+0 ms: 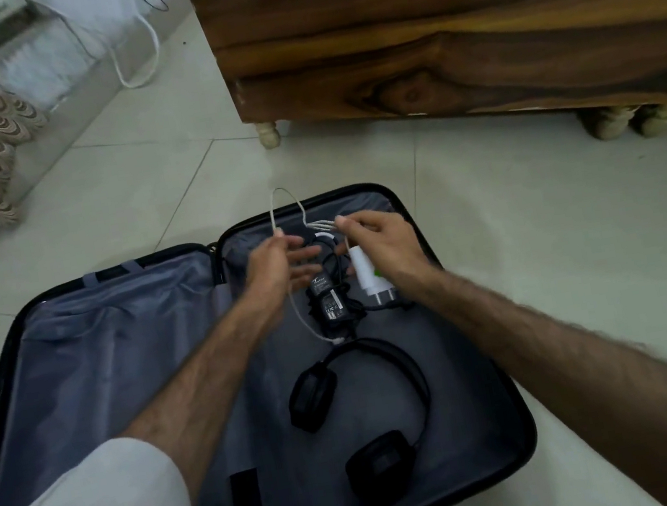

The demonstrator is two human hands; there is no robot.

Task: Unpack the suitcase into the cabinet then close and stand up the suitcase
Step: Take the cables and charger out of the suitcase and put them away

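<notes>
- While the suitcase (124, 332) lies wide open on the tiled floor (563, 240), its left half shows only grey lining.
- Over the right half, the left hand (276, 262) pinches the white cable (285, 199) between thumb and forefinger, other fingers spread loose.
- That cable loops up above the far rim and trails down past the black power adapter (329, 302), which sits in the right half.
- Below it, black headphones (363, 415) rest flat on the lining.
- Right hand (384, 248) grips the cable's gathered strands at its fingertips, a white charger plug (368, 275) hanging beneath the palm.
- Beyond, a wooden bed frame (463, 36).
</notes>
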